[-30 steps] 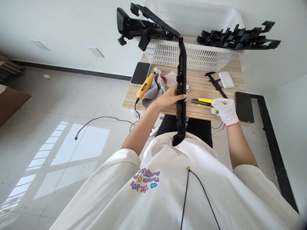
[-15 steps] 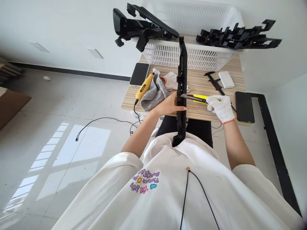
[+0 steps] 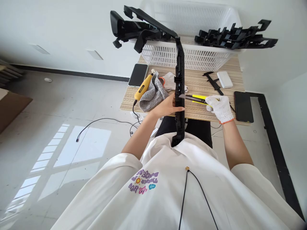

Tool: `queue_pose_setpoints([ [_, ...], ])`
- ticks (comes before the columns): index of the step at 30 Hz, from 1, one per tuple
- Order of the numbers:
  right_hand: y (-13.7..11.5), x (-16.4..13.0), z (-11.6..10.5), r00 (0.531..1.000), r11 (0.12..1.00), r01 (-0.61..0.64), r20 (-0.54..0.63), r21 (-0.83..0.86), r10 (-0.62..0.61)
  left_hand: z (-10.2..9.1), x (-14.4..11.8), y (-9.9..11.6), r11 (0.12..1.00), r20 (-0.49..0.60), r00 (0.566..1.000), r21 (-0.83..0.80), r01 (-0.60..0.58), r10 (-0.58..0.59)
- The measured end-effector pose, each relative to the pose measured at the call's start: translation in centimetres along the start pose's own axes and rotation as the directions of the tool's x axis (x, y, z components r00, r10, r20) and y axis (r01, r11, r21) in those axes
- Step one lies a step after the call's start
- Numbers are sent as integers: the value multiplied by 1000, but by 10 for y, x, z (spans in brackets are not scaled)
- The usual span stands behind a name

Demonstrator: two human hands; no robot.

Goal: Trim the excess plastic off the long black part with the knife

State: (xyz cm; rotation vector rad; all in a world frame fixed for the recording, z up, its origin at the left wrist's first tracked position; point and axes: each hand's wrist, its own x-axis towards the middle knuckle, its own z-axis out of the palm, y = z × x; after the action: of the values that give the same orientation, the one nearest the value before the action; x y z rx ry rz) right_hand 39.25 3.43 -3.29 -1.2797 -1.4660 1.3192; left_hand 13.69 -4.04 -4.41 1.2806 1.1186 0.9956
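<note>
Over the striped wooden table (image 3: 203,110), the bare left hand (image 3: 168,107) grips a long, stiff black plastic rail (image 3: 179,95) mid-length; the gloved right hand (image 3: 220,108) clasps a yellow utility knife (image 3: 195,98). The rail looks light.

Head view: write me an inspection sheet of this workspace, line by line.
Surface: striped wooden table, small, crowded.
Job's things: long black plastic part, one end propped against the person's shirt, the other reaching the white basket; yellow utility knife, blade at the part's edge.
Clutter: yellow rotary tool on a grey cloth, spare glove, two phones, caliper, white box, black parts piled on the basket.
Grippers: bare left hand grips the part; gloved right hand holds the knife.
Cables: black cord trailing across the floor; thin wire on the shirt.
Surroundings: grey floor, white wall, cardboard at far left.
</note>
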Motion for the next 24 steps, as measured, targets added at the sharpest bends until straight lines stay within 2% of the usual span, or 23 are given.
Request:
queue_pose_setpoints([
  [5, -1, 1, 1, 1000, 1000, 13, -20, 0, -13, 1, -4, 3, 998, 24, 999, 54, -37, 35],
  [8, -2, -1, 0, 1000, 1000, 1, -16, 7, 0, 4, -9, 2, 992, -8, 998, 114, -59, 60],
  [10, -2, -1, 0, 1000, 1000, -1, -27, 23, 2, 7, -11, -1, 991, -41, 998, 131, -37, 43],
  [12, 0, -1, -1, 1000, 1000, -1, 10, 19, 1, 9, -12, -3, 991, -80, 996, 137, -15, 26],
  [14, 1, -2, -3, 1000, 1000, 10, 27, 19, -10, 10, -12, -5, 992, -103, 994, 127, -14, 27],
  [18, 3, -7, -6, 999, 994, 33, -45, 103, -28, 12, -18, -5, 998, -80, 996, 62, -29, 34],
  [24, 1, -28, -17, 999, 996, 16, 44, 91, -21, 31, -42, -3, 1000, -143, 990, 28, -13, 17],
])
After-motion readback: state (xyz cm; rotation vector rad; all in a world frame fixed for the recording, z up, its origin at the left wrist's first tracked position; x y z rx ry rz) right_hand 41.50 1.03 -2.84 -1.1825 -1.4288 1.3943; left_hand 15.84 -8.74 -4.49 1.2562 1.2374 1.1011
